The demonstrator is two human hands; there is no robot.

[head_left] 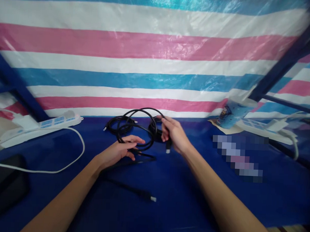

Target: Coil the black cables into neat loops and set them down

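Black cable (144,149) was at frame ctr, in loose loops raised off the tabletop. L hand (121,149) had the lower part of the loops btwn thumb & fingers, grip loose, fingers curved & slightly parted. R hand (176,133), just R of ctr, pinched the cable at the upper R of the loops, fingertips bent in. A plug (168,150) w/ a pale metal tip hung just below the R fingers; couldn't tell which cable it belonged to. Some cable ran R from the L hand, then doubled back; a 2nd plug (152,199) pointed R at lower ctr, its lead running back twd the L forearm.

Behind the loops, 2 more black coils: one (113,125) L of ctr w/ small metal tips showing, the other (152,124) partly hidden by the R hand.

Farther out, mid-L: white power strip (46,124) w/ an adapter plugged in, white cord (83,147) curving below it. Dark flat item (9,181) at lower L, blurry. Mid-R: blue cup (234,114) w/ a cartoon print, on brownish paper (225,128), next to another strip (268,130). A pixelated patch (237,157) sat below those. All on a blue tabletop (182,199); striped sheet (153,44) filled the upper frame.
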